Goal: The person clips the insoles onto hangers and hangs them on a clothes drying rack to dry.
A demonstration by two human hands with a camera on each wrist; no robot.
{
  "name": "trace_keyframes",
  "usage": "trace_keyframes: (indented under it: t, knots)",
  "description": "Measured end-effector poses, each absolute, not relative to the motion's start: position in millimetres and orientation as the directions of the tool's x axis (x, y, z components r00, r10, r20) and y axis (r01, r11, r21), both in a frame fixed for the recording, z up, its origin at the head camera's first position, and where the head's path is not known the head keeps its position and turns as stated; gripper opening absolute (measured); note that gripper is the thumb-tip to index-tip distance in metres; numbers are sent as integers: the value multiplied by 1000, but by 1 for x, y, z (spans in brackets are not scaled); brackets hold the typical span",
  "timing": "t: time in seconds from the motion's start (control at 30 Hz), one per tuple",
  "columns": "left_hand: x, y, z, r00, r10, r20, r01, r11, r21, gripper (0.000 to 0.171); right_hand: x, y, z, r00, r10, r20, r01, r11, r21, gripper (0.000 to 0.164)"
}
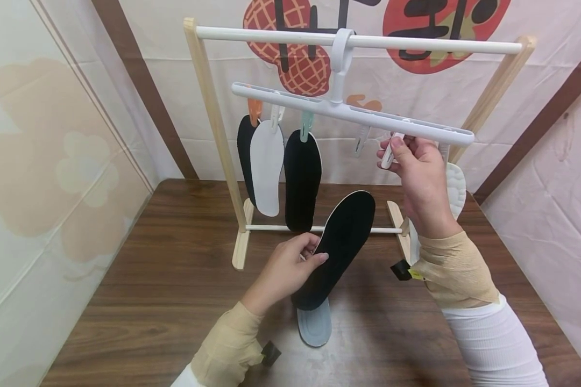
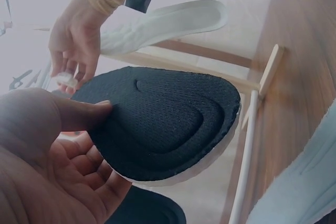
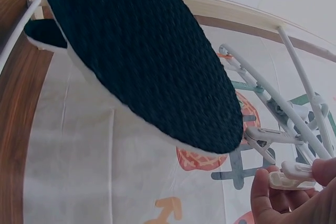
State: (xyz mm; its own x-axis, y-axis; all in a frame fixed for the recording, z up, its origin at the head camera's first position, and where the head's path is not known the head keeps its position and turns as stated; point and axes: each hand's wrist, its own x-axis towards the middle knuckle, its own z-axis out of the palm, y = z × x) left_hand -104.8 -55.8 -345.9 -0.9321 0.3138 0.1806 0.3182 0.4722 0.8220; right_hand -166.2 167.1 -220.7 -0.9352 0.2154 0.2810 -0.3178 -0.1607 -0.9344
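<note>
My left hand (image 1: 288,266) holds a black insole (image 1: 345,242) by its edge, thumb on the dark face; its pale underside shows in the left wrist view. My right hand (image 1: 423,177) pinches a white clip (image 1: 390,154) on the pale hanger (image 1: 290,100). In the right wrist view, the insole's tip is near another white clip (image 3: 273,136), which holds nothing. From the hanger's left half hang a black insole (image 1: 245,156), a white insole (image 1: 265,177) and another black insole (image 1: 303,183). A white padded insole (image 1: 456,185) hangs at the right, partly hidden by my right arm.
The hanger hooks over the white top bar (image 1: 252,35) of a rack with wooden posts (image 1: 213,113). A grey insole (image 1: 316,329) lies on the brown table (image 1: 174,301) under the held one. A printed cloth (image 1: 174,123) stands behind the rack.
</note>
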Motion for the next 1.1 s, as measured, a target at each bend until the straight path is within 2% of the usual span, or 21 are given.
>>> trace_keyframes:
  t: [0.1,0.43,1.1]
  knots:
    - [-105,-54,-344,-934,313,173,310,466,829,18,-166,167,-221,-937,210,281,-318,-172,-932,15]
    - [-109,-48,-339,-933,313,179,308,437,845,17,-166,166,-221,-923,226,313,-350,-149,-925,6]
    - [-115,-39,-335,-925,343,161,299,399,867,25,-166,166,-220,-923,215,319,-368,-254,-894,8]
